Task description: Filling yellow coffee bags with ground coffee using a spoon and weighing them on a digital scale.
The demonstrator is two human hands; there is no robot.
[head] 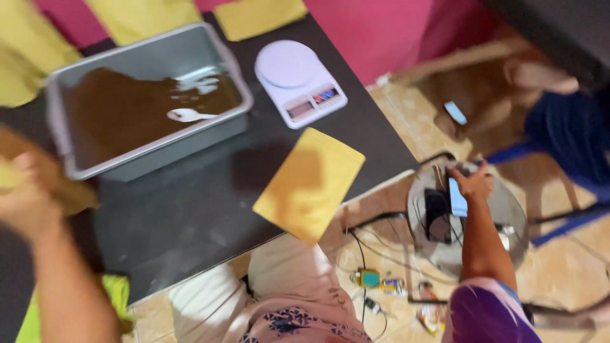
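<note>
The left hand point(28, 203) is raised at the left edge of the view, blurred, with its fingers curled around the top of a yellow-brown pouch point(54, 181) that it holds above the dark desk point(190, 216); how tightly it grips is hard to tell through the blur. The right hand point(473, 184) is stretched out well to the right, off the desk, its fingers resting on a phone point(456, 198) with a lit screen that sits on a round grey stool point(508, 209) over the tiled floor point(413, 127); it seems to touch or lightly pinch the phone rather than lift it. On the desk, a grey tub point(76, 171) holds brown powder point(127, 108) with a white spoon point(187, 115) lying in it. Just beside the tub, to the right, stands a white kitchen scale point(300, 82). Nearer the desk's front edge, between the tub and the stool, a flat yellow pouch point(310, 184) lies alone, one corner overhanging the edge. Cables point(362, 244) trail across the floor below the stool.
</note>
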